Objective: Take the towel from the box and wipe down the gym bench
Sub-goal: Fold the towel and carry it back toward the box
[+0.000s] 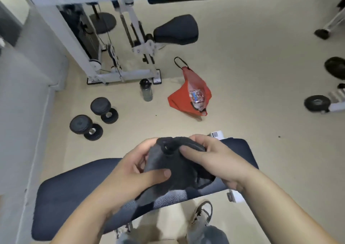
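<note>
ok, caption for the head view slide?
Over the bench, left hand and right hand grip a dark towel; dumbbells, a bottle and a red bag sit on the floor.

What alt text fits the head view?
Seen from above, the left hand and right hand grip a bunched dark grey towel over a dark padded gym bench. On the pale floor beyond are two dumbbells, a water bottle and a red bag, near a white weight machine.
</note>
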`<state>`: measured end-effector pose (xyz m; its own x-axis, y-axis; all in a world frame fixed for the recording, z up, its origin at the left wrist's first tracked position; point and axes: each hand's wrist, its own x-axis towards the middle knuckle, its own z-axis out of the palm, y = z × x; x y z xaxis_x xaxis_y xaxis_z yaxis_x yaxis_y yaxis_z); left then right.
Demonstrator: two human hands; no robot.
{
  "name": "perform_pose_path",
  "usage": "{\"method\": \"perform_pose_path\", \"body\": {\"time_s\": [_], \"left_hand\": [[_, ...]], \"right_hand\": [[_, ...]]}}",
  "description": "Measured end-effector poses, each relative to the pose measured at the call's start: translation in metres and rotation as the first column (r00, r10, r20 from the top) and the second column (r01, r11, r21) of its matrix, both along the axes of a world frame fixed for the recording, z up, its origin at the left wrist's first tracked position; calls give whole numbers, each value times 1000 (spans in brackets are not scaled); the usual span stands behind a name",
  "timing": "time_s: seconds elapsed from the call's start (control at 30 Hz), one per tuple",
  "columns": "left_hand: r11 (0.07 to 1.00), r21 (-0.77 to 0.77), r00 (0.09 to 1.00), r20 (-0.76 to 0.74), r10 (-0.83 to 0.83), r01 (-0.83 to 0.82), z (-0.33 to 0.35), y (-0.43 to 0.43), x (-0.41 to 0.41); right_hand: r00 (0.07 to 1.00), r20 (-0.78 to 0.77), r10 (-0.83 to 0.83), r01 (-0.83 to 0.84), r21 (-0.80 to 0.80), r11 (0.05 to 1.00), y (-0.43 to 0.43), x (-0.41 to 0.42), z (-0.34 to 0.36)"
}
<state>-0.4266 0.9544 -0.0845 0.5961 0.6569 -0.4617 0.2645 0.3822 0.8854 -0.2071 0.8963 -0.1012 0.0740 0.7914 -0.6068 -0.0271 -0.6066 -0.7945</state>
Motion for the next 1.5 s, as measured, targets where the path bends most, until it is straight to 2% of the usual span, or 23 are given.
{"method": "perform_pose_path", "body": {"time_s": [0.17,0.27,0.37,0.47,0.67,0.83,1.07,1.27,1.4,1.5], "left_hand": [[986,-113,985,136,-106,122,46,-24,73],[922,-212,939,191,-284,322,52,-49,115],[821,-195,842,175,-510,537,57,-87,160],[731,-190,754,126,-644,656,63,-135,211],[456,-170,477,111,-872,873,72,-285,335],[184,-112,194,84,-977,976,86,-427,408],[-202,-65,-203,-2,-979,977,95,-581,464],[-390,-64,-395,-86,-915,919,88,-696,512],[-532,-86,-539,-111,-835,842,73,-771,555],[-577,-107,-586,-143,-797,810,62,-828,580]], "right_hand": [[949,-8,-316,316,-12,949,-58,46,51],[861,9,-508,508,-34,861,-108,69,59],[747,28,-664,665,-44,746,-177,90,62],[603,-3,-797,797,-41,603,-254,114,64],[298,4,-954,954,-14,298,-438,163,68],[161,99,-982,986,-65,155,-577,172,83],[-190,90,-978,974,-104,-199,-709,155,90],[-480,72,-874,871,-81,-485,-790,155,87],[-668,94,-738,736,-60,-674,-843,168,90],[-789,93,-608,608,-25,-793,-882,175,92]]}}
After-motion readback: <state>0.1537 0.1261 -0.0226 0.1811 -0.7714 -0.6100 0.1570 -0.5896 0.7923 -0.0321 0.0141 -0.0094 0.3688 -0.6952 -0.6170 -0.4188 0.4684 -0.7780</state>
